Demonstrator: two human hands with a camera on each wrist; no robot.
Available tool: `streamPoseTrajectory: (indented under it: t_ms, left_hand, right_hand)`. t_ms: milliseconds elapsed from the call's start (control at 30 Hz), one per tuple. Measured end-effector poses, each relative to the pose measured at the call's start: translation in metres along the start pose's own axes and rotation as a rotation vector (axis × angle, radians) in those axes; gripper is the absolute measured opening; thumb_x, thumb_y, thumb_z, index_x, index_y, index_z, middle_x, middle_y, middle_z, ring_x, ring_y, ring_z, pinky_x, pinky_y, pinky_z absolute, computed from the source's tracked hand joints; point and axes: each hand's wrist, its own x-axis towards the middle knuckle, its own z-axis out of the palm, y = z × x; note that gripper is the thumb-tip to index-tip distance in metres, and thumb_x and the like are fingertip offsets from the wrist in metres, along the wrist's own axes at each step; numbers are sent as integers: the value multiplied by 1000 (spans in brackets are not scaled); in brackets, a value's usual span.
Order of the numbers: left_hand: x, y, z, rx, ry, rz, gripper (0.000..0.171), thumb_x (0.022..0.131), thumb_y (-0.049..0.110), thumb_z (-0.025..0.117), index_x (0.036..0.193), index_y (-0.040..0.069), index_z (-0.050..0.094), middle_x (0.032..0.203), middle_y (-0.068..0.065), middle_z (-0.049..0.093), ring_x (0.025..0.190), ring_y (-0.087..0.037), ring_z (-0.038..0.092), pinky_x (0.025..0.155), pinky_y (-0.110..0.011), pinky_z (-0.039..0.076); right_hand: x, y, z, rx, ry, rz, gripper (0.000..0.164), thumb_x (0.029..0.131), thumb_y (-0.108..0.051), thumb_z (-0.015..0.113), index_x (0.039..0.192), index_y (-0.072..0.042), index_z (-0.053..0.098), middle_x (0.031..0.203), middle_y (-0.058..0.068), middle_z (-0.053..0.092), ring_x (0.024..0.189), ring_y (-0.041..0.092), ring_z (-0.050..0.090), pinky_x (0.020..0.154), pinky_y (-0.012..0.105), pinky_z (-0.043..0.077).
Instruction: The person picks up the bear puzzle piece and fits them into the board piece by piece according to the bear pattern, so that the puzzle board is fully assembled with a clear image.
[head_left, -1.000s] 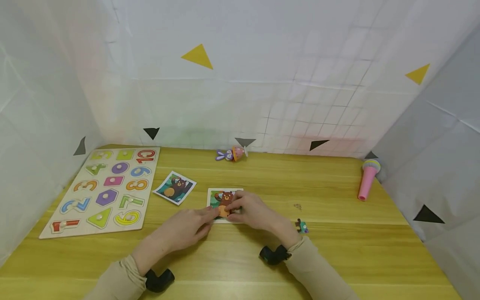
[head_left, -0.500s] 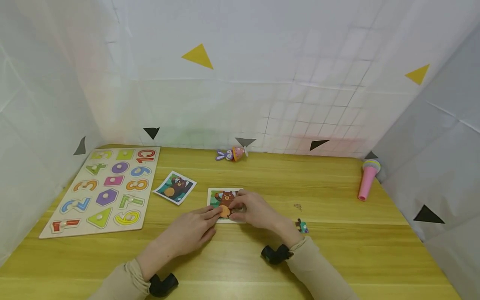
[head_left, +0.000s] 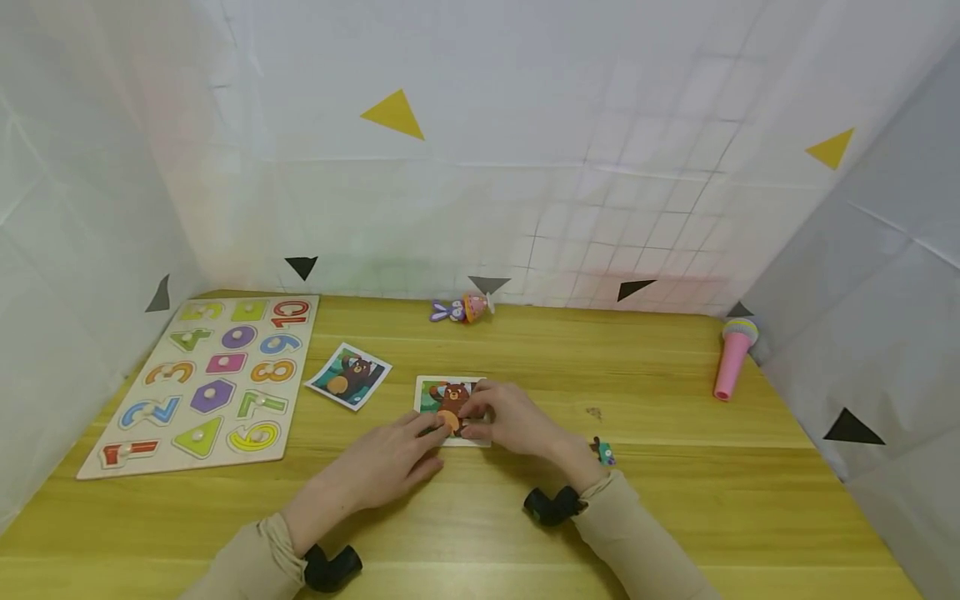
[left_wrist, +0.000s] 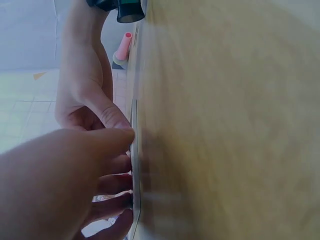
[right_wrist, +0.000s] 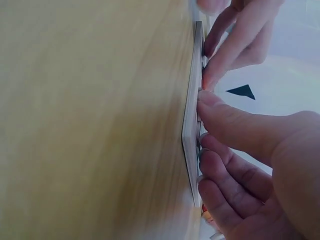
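A small bear jigsaw puzzle with a white border lies flat on the table, in front of the person. The left hand reaches over its lower left, with extended fingers pressing on the bear's orange belly. On the puzzle's right side, the right hand has thumb and fingers bent toward each other, pinching at a puzzle piece mostly covered by the fingertips. From the right wrist view, the thumb and fingertips meet the top of the tray. A loose teal-and-brown puzzle piece lies beside the right wrist.
A matching bear picture card lies left of the puzzle. Further left is a wooden number-and-shape board. A purple rabbit toy lies at the back, and a pink toy microphone at the far right. White sheeting surrounds the table.
The left hand has slid slightly right across the puzzle, its fingers coming closer to the right hand's. The right hand has shifted a little to the right, fingertips still on the puzzle.
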Motion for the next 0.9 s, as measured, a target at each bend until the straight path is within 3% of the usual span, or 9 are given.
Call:
streamPoseTrajectory:
  t_ms: [233,600,900]
  left_hand:
    - [0,-1,1,-10,-9,23,48,105,34,52,145,8,54,152,-6,47,138,-26,47,108,-44,46]
    - [0,1,0,-79,-47,-3,56,103,38,54,149,6,48,155,-10,44,138,-28,48,108,-45,46]
    - [0,1,-2,-81,-68,7,57,103,41,53,152,12,45,158,-8,40,140,-31,45,110,-48,43]
  right_hand:
    - [-1,2,0,15,6,-40,14,88,-15,78,101,-9,77,94,2,65,82,16,60,72,29,52]
    - [-6,5,-3,-7,18,-65,16,88,-15,78,103,-11,77,98,1,66,86,19,61,76,34,51]
    - [-13,6,-11,15,-13,-48,18,90,-13,76,107,-10,75,104,1,69,96,16,64,85,34,53]
